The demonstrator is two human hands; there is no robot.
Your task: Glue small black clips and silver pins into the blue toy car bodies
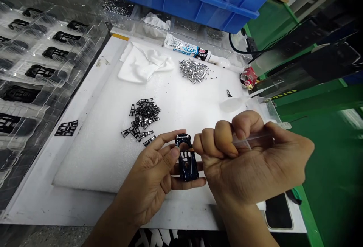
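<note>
Dark-blue toy car [188,167], clamped by the left grip [153,173], is best steadied over the surface's [176,211] near edge; clear tube [259,137] is clamped by the right grip [246,167].

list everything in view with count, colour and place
Toy car shell: 1, dark blue, centre
Thin tool: 1, clear, front right
Small frames: many, black, left centre
Stray frame: 1, black, right
Larger frame: 1, black, left
Pins: many, silver, far centre
Cloth: 1, white, far centre
Tube: 1, white-blue, far centre
Spoon: 1, whitish, right
Wrapper: 1, red, right
Phone: 1, dark, near right
Foam sheet: 1, white, centre
Table: 1, white, beneath foam
Tray: at least 1, clear, left
Tray parts: several, black, left
Bin: at least 1, blue, top
Equipment: some, black, right
Side surface: 1, green, right
Left hand: 1, bare, holding shell
Right hand: 1, bare, holding tool
</note>
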